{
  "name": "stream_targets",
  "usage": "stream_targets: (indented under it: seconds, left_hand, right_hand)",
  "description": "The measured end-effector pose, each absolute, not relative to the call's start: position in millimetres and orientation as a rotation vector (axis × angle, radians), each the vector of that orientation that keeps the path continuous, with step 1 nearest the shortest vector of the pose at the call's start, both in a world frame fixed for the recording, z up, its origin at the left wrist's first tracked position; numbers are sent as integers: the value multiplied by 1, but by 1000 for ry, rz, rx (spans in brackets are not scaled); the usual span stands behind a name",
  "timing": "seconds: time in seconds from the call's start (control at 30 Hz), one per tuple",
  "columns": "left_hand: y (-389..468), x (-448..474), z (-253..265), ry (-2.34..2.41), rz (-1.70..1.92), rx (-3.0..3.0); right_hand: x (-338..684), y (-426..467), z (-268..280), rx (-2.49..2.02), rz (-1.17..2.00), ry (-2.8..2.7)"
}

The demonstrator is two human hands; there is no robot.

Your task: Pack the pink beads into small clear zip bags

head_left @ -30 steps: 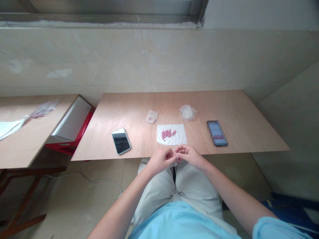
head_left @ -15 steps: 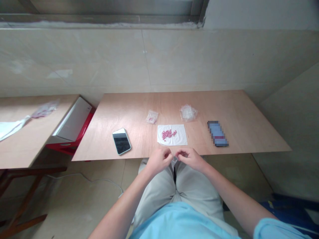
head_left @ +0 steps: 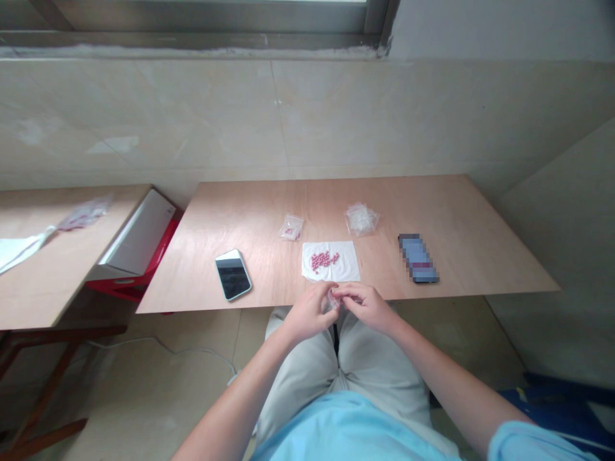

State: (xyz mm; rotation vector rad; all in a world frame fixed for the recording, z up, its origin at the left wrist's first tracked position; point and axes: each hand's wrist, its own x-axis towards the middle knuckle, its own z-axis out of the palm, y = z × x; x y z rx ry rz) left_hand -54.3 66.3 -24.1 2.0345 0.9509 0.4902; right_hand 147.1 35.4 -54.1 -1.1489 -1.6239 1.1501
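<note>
My left hand [head_left: 310,314] curls around a small clear plastic bag [head_left: 330,301], gripping it just off the table's front edge, above my lap. The fingers of my right hand [head_left: 366,306] are pinched together at the bag's upper right side and meet the left fingertips there. What the bag holds is too small and covered to make out. Just beyond both hands lies a white paper napkin [head_left: 346,269] with a cluster of pinkish-red beads [head_left: 323,260] on it.
On the wooden table [head_left: 456,211] lie a small bag with a few red beads [head_left: 291,228], a pile of clear bags [head_left: 361,219], a phone [head_left: 233,275] at left and a pixelated phone [head_left: 419,258] at right. A second table [head_left: 43,288] stands to the left.
My left hand has opened its grip somewhat and risen slightly, with the bag now up between thumb and fingers. My right fingertips have moved left, against the bag.
</note>
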Motion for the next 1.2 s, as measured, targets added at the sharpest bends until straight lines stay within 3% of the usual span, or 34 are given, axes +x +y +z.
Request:
stream_targets:
  seconds: [0.3, 0.7, 1.2]
  left_hand:
    - [72, -64, -32, 1027, 321, 2195]
    - [55, -45, -28, 904, 125, 2538]
    - [59, -44, -30, 915, 67, 2579]
  right_hand:
    - [138, 22, -39, -1106, 717, -2142]
    - [123, 5, -51, -1255, 780, -2529]
    - [118, 5, -48, -1306, 769, -2551]
